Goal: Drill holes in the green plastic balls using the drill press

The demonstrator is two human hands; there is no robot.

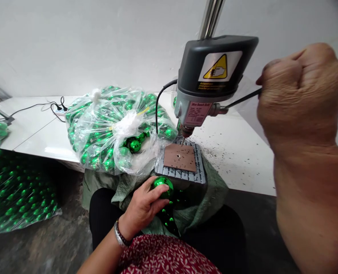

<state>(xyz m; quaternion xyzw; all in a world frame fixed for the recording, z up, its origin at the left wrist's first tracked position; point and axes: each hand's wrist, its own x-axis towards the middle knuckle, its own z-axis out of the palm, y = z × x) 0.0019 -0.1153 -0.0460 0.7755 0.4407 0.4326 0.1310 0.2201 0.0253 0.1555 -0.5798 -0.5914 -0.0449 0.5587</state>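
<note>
My left hand grips a shiny green ball ornament just in front of the drill base. My right hand is a fist around the feed lever of a small bench drill. The thin drill bit points down over a brown square pad, which has a small hole in it and dark crumbs on top. Ball and bit are apart. Further green balls show dimly below the left hand, partly hidden in the dark lap area.
A clear plastic bag full of green balls lies open left of the drill. Another large bag stands at lower left. Dark shavings litter the white table. A power strip with cords lies behind; green cloth hangs under the base.
</note>
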